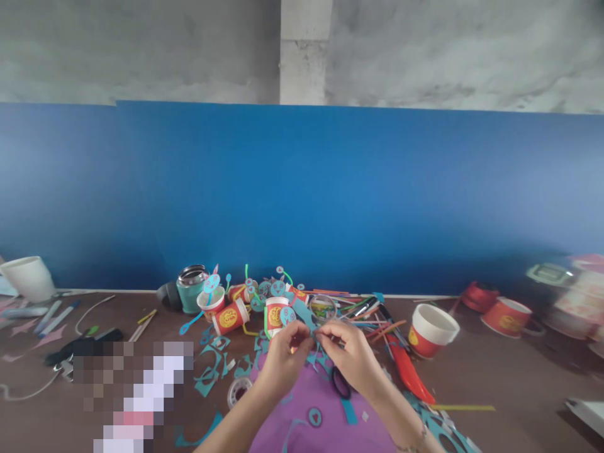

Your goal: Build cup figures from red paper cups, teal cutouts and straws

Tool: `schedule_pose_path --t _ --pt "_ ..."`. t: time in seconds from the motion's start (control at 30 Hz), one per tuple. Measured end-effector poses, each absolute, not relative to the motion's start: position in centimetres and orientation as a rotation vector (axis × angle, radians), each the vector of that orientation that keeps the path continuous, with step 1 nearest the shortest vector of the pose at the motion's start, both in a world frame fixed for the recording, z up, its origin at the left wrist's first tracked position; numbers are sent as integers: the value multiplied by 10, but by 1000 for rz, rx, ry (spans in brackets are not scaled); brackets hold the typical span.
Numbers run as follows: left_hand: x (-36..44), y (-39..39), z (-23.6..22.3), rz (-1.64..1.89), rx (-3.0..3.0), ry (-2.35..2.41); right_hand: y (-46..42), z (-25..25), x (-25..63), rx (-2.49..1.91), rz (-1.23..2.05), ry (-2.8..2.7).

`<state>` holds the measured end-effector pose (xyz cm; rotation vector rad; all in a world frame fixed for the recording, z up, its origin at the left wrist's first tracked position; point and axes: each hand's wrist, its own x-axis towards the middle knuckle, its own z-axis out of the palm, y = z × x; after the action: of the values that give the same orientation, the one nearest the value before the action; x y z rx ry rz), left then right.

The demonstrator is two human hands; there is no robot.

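Note:
My left hand (289,349) and my right hand (352,349) meet over the middle of the table, thumb and fingers of each pinched together. Something small and bluish shows between the fingertips, too blurred to name. Just behind them lies a blue paper strip (302,309). Under the wrists is a purple sheet (325,428) with a small round blue paper cut-out (314,416) and dark-handled scissors (341,382). Close behind my left hand stands a red and white paper cup (277,311) with a blue paper face on it. Another such cup (231,316) lies tipped beside it.
A tape roll (240,391) and blue paper scraps (210,371) lie left of the sheet. To the right are a red-handled tool (409,371), stacked cups (431,330) and a yellow strip (465,408). A teal flask (191,289) stands before the blue partition (302,195).

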<state>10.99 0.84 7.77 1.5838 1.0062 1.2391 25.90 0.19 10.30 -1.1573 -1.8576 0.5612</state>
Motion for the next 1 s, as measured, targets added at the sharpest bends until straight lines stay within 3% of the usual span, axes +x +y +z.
schedule_pose_path --t 0.4,0.73,1.0 --pt "110 6 81 1229 1587 975 -2 103 257 -1162 448 -1849" --pt "109 8 78 1244 1561 949 6 102 261 -1191 1095 -1515" --pt "110 5 82 1158 1611 1114 3 98 260 -1243 766 -1746"
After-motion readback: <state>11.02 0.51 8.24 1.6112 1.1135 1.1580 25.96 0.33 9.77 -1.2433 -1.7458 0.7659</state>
